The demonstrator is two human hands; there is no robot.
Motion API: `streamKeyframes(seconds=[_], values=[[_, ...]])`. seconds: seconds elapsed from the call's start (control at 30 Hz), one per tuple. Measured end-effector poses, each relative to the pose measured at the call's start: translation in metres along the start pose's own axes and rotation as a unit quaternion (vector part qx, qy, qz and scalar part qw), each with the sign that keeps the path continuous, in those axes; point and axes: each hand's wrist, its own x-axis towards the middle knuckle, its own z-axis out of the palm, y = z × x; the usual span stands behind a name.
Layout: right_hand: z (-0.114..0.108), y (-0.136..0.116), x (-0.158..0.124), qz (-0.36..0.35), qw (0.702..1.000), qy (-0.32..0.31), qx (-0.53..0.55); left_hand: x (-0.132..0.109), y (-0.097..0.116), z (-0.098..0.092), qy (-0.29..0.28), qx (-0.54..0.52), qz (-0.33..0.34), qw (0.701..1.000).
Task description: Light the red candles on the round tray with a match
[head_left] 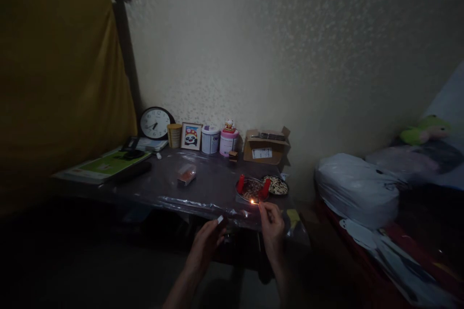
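Note:
My right hand (pixel 272 229) pinches a burning match (pixel 255 203), its small flame pointing left over the table's front edge. Just beyond the flame, two red candles (pixel 241 184) stand on a round dish (pixel 238 194) with small dark bits in it; the right candle leans slightly. I see no flame on either candle. My left hand (pixel 206 241) is closed around a small matchbox (pixel 221 220), mostly hidden by the fingers, with a pale end showing. It is held low, in front of the table edge and left of the right hand.
The plastic-covered table (pixel 163 186) holds a plate of seeds (pixel 277 185), a small red packet (pixel 187 175), a clock (pixel 155 123), a framed picture (pixel 191 136), tins (pixel 210 140) and an open cardboard box (pixel 266 151). A white bag (pixel 357 186) lies at right. The room is dim.

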Motion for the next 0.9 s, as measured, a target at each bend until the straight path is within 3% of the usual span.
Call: streamKeyframes(seconds=[0.4, 0.73, 0.9], values=[[0.001, 0.005, -0.001, 0.047, 0.998, -0.027, -0.028, -0.003, 0.002, 0.005, 0.026, -0.001, -0.011, 1.000], [0.010, -0.004, 0.011, 0.067, 0.997, -0.044, 0.001, 0.007, -0.004, -0.004, -0.029, 0.006, -0.003, 1.000], [0.017, -0.001, 0.019, 0.085, 0.995, -0.049, 0.032, 0.004, -0.002, -0.001, -0.009, 0.009, -0.006, 1.000]])
